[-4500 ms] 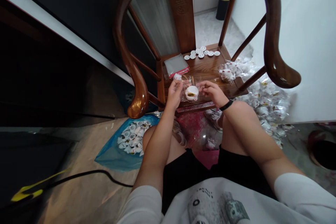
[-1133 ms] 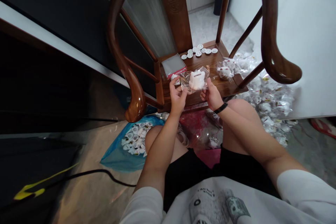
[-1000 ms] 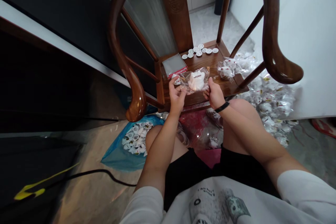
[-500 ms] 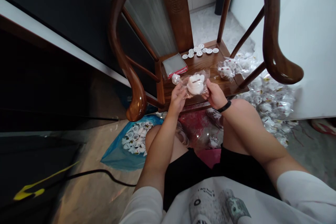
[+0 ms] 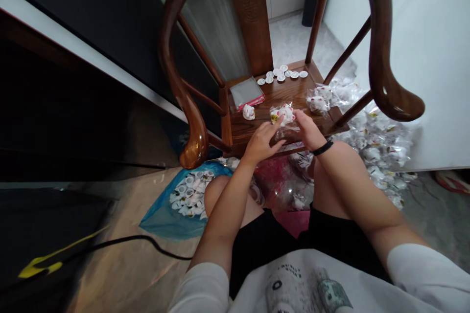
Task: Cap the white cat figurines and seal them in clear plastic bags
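- The bagged white figurine [image 5: 282,115] sits in clear plastic right at the front of the chair seat, with a yellow-and-white label showing at its left end. Glare and fingers hide most of it, so its exact shape and whether the bag is sealed are hard to make out.
- The left hand [image 5: 262,144] is open, its fingers loosely spread, with the index fingertip [image 5: 278,120] pressing on top of the bag.
- The right hand [image 5: 307,130] has its fingers closed against the bag's right end. The thumb is hard to see, but it looks like a light pinch.
- A loose white cat figurine [image 5: 248,112] stands on the wooden chair seat [image 5: 293,90] just left of the bag, not touching either hand.
- Behind it lie a flat stack of clear bags [image 5: 246,93] with a red edge and a cluster of small white discs [image 5: 281,75].
- Two more bagged figurines [image 5: 317,104] sit to the right, near the right hand, and a big heap of bagged ones [image 5: 382,156] covers the floor beyond the chair.
- There's a bit of open seat between the bag and the loose figurine, but the seat's front edge is just below the hands.
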Action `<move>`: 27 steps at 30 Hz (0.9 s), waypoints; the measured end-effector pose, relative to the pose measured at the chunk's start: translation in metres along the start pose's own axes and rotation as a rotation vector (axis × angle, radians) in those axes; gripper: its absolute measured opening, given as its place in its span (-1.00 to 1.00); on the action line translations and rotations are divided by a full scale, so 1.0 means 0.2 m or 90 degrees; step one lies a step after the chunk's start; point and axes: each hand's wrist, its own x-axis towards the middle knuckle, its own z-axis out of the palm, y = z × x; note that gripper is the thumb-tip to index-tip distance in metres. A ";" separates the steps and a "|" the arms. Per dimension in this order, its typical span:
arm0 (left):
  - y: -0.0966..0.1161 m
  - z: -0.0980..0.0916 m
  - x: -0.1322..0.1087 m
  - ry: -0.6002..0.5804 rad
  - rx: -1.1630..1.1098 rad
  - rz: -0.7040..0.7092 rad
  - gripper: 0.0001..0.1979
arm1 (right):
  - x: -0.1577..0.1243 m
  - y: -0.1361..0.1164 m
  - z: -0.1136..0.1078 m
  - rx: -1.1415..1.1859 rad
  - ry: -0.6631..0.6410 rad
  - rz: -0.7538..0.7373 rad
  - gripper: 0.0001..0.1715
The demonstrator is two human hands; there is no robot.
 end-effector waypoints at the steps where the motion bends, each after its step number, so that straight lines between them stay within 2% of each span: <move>1: 0.01 0.00 -0.01 -0.028 0.007 0.004 -0.21 | 0.00 -0.01 -0.02 -0.064 0.000 -0.028 -0.36; 4: 0.00 0.01 -0.02 -0.074 -0.010 -0.003 -0.10 | 0.03 -0.03 -0.11 -0.284 0.007 -0.094 -0.40; 7: -0.03 -0.02 -0.01 -0.073 0.012 -0.023 -0.16 | 0.08 -0.06 -0.25 -0.501 0.001 -0.146 -0.39; 11: -0.12 -0.11 0.02 -0.026 0.124 -0.044 -0.45 | 0.15 -0.12 -0.45 -0.840 -0.031 -0.212 -0.59; 15: -0.25 -0.17 0.05 0.067 0.215 -0.139 -0.57 | 0.19 -0.11 -0.58 -1.034 -0.017 -0.179 -0.63; 19: -0.32 -0.19 0.07 0.136 0.252 -0.211 -0.56 | 0.18 -0.09 -0.60 -1.093 0.001 -0.150 -0.49; 21: -0.30 -0.18 0.08 0.174 0.252 -0.225 -0.59 | 0.17 -0.10 -0.58 -1.092 -0.010 -0.157 -0.43; 23: -0.27 -0.17 0.10 0.199 0.237 -0.213 -0.64 | 0.16 -0.11 -0.56 -1.064 -0.024 -0.164 -0.48; 25: -0.24 -0.15 0.11 0.206 0.204 -0.179 -0.69 | 0.16 -0.12 -0.52 -0.974 -0.026 -0.182 -0.53; 27: -0.23 -0.12 0.13 0.209 0.124 -0.141 -0.74 | 0.14 -0.12 -0.49 -0.783 -0.033 -0.187 -0.50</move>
